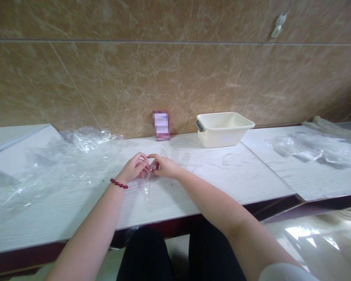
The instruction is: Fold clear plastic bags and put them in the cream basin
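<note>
At the centre of the frame, the left hand [132, 168], wearing a red bead bracelet [119, 184], and the right hand [163, 166] meet, fingers curled nearly closed, pinching the upper end of a clear plastic sleeve [146, 191] that hangs onto the white wood-grain bench [210, 183]. Crumpled plastic sheeting [87, 139] lies at upper left, and a flatter plastic sheet [307, 148] at right. Farther off, against the marble-look wall [134, 82], stand a pixelated card box [160, 125] and a cream plastic tub [219, 136], its contents hidden from this angle.
</note>
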{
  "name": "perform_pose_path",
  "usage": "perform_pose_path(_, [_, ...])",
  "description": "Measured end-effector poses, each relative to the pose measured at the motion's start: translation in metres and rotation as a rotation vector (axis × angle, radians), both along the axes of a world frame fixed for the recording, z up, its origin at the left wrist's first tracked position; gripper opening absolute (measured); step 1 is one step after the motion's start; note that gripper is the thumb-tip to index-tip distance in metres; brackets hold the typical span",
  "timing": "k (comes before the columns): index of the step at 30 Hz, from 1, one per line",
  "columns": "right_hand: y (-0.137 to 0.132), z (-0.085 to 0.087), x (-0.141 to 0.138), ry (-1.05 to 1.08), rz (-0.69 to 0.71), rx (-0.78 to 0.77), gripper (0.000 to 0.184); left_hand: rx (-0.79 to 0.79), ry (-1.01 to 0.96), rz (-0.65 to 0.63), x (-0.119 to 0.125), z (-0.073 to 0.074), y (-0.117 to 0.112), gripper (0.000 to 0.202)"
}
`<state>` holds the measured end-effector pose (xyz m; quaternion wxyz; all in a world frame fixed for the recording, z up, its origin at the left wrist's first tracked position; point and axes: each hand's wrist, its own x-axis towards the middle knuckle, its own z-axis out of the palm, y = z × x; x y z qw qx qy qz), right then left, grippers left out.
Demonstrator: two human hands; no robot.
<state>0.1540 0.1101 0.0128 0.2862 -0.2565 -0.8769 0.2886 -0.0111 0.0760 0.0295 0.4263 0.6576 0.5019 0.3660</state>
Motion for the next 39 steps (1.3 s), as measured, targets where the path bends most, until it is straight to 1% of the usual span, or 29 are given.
perform_pose_path(2, [0.002, 0.001, 0.002, -0.033, 0.032, 0.013, 0.045, -0.013, -0.018, -0.003, -0.004, 0.0, 0.001, 0.029])
perform_pose_path(3, [0.004, 0.001, 0.004, -0.057, 0.061, 0.029, 0.037, -0.004, 0.013, -0.001, -0.007, -0.001, 0.002, 0.03])
perform_pose_path(5, [0.007, 0.003, 0.007, -0.115, 0.142, 0.085, 0.022, 0.059, 0.142, 0.014, -0.014, -0.004, 0.004, 0.029])
perform_pose_path(6, [0.008, 0.003, 0.009, -0.143, 0.18, 0.121, 0.017, 0.106, 0.228, 0.02, -0.018, -0.006, 0.006, 0.028])
perform_pose_path(8, [0.01, 0.005, 0.012, -0.181, 0.23, 0.178, 0.016, 0.189, 0.396, 0.013, -0.025, -0.009, 0.008, 0.025])
perform_pose_path(10, [0.011, 0.006, 0.014, -0.207, 0.256, 0.198, 0.018, 0.237, 0.516, -0.029, -0.029, -0.009, 0.01, 0.024])
perform_pose_path(13, [0.012, 0.007, 0.015, -0.236, 0.272, 0.205, 0.02, 0.283, 0.596, -0.118, -0.031, -0.004, 0.008, 0.025])
perform_pose_path(15, [0.012, 0.007, 0.015, -0.239, 0.276, 0.209, 0.019, 0.297, 0.634, -0.153, -0.03, 0.001, 0.005, 0.026])
perform_pose_path(17, [0.012, 0.007, 0.015, -0.238, 0.268, 0.21, 0.019, 0.24, 0.683, -0.161, -0.026, 0.005, -0.001, 0.029])
perform_pose_path(19, [0.012, 0.007, 0.016, -0.236, 0.258, 0.206, 0.02, 0.131, 0.726, -0.133, -0.019, 0.006, -0.01, 0.031])
perform_pose_path(22, [0.013, 0.006, 0.016, -0.232, 0.248, 0.195, 0.022, 0.023, 0.796, -0.016, -0.004, 0.002, -0.025, 0.032])
perform_pose_path(24, [0.013, 0.006, 0.016, -0.236, 0.245, 0.185, 0.022, 0.01, 0.848, 0.064, 0.005, -0.002, -0.033, 0.028])
perform_pose_path(25, [0.014, 0.005, 0.016, -0.242, 0.243, 0.18, 0.022, 0.007, 0.866, 0.085, 0.009, -0.004, -0.036, 0.025])
perform_pose_path(28, [0.015, 0.004, 0.016, -0.261, 0.239, 0.169, 0.024, 0.001, 0.882, 0.094, 0.017, -0.005, -0.044, 0.019])
perform_pose_path(32, [0.015, 0.004, 0.016, -0.272, 0.238, 0.166, 0.025, 0.034, 0.82, 0.089, 0.017, -0.008, -0.054, 0.018])
perform_pose_path(36, [0.012, 0.009, 0.018, -0.312, 0.201, 0.159, 0.023, 0.087, 0.766, 0.091, 0.016, -0.015, -0.064, 0.019])
perform_pose_path(39, [0.009, 0.014, 0.02, -0.35, 0.18, 0.147, 0.023, 0.073, 0.702, 0.074, 0.014, -0.017, -0.066, 0.019])
